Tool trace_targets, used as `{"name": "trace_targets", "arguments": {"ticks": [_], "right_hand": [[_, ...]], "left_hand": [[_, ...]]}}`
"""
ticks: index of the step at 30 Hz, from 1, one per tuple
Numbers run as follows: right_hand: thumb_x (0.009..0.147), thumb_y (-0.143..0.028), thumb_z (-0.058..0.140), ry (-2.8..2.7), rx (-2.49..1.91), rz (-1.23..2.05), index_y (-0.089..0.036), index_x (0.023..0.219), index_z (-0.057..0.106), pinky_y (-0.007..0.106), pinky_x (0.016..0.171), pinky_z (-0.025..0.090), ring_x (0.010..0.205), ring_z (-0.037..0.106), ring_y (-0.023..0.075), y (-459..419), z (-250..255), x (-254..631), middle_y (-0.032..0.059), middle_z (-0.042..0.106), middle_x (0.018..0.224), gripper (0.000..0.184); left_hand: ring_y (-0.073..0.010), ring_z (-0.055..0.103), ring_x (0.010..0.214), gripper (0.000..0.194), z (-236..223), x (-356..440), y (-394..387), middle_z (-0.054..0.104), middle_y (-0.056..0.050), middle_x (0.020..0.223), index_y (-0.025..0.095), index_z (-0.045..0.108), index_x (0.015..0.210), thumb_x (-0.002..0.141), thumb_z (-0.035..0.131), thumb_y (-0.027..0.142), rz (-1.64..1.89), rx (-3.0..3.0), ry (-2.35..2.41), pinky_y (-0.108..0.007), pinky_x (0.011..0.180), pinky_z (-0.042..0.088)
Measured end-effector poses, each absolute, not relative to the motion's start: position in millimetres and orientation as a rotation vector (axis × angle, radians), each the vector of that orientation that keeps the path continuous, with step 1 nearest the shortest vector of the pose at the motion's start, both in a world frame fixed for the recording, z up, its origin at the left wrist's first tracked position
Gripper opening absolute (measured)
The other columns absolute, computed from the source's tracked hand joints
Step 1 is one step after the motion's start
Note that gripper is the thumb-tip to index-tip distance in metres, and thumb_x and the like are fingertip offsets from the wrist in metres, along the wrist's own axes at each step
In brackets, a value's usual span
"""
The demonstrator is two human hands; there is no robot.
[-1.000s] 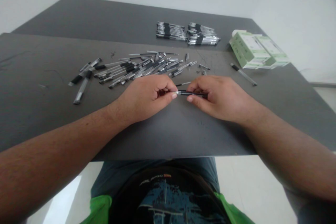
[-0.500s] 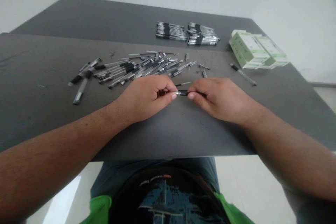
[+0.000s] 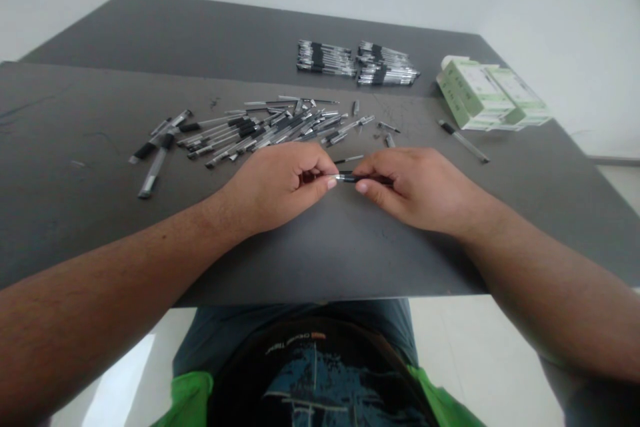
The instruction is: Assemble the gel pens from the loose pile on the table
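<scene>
Both of my hands pinch one black pen (image 3: 349, 178) held level above the near part of the table. My left hand (image 3: 287, 183) grips its silvery end between thumb and forefinger. On the dark part, my right hand (image 3: 417, 187) is closed with thumb and fingertips. Much of the pen is hidden inside the two hands. Just behind the fingers lies a thin pen refill (image 3: 350, 159). Beyond my left hand spreads a loose pile of pens and pen parts (image 3: 270, 130).
Two neat stacks of pens, one on the left (image 3: 325, 58) and one on the right (image 3: 385, 65), lie farther back. Green and white boxes (image 3: 477, 97) stand at the right, with a single pen (image 3: 464, 141) in front. Crossed pens (image 3: 159, 160) rest at left on the grey table (image 3: 310, 253).
My right fingers have shifted slightly along the pen, and a little more of its dark part shows. My left hand stays in place.
</scene>
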State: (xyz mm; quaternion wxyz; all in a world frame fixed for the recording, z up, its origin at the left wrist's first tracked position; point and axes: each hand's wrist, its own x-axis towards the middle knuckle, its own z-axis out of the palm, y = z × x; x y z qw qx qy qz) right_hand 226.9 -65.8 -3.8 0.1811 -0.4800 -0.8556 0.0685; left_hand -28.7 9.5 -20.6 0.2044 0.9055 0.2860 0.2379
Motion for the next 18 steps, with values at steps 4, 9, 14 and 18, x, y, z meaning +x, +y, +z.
{"name": "trace_targets", "arguments": {"ticks": [4, 9, 14, 18], "right_hand": [[0.102, -0.032, 0.067, -2.389, -1.391, 0.204, -0.019, 0.106, 0.075, 0.032, 0.071, 0.047, 0.076, 0.07, 0.0211, -66.0, -1.0, 225.9, 0.005, 0.079, 0.089, 0.015], [0.11, -0.034, 0.058, -2.442, -1.385, 0.211, -0.02, 0.106, 0.077, 0.034, 0.075, 0.049, 0.083, 0.073, 0.0238, -65.7, -0.7, 225.5, 0.0079, 0.081, 0.092, 0.025], [0.102, -0.032, 0.07, -2.402, -1.389, 0.198, -0.02, 0.107, 0.075, 0.033, 0.072, 0.047, 0.079, 0.071, 0.0225, -65.6, -2.8, 226.6, 0.0055, 0.08, 0.09, 0.015], [0.111, -0.033, 0.057, -2.475, -1.36, 0.18, -0.019, 0.101, 0.077, 0.034, 0.074, 0.047, 0.08, 0.071, 0.0238, -65.5, -3.2, 225.6, 0.0076, 0.078, 0.087, 0.026]], "left_hand": [[-0.0186, 0.075, 0.082, 0.02, -19.9, -29.0, 8.8, 0.083, 0.0, 0.092, 0.026, 0.082, 0.102, 0.098, 0.065, 0.036, 0.646, 2.534, 0.796, -0.031, 0.078, 0.055], [-0.019, 0.075, 0.083, 0.021, -19.2, -29.2, 8.9, 0.083, -0.001, 0.092, 0.026, 0.082, 0.103, 0.098, 0.065, 0.036, 0.629, 2.532, 0.807, -0.031, 0.079, 0.056], [-0.0199, 0.076, 0.086, 0.021, -19.2, -29.1, 10.1, 0.084, -0.002, 0.094, 0.026, 0.082, 0.104, 0.099, 0.064, 0.036, 0.607, 2.54, 0.797, -0.032, 0.081, 0.056], [-0.0197, 0.076, 0.086, 0.021, -19.5, -29.4, 10.2, 0.084, -0.002, 0.095, 0.026, 0.082, 0.104, 0.098, 0.064, 0.035, 0.614, 2.541, 0.791, -0.031, 0.08, 0.056]]}}
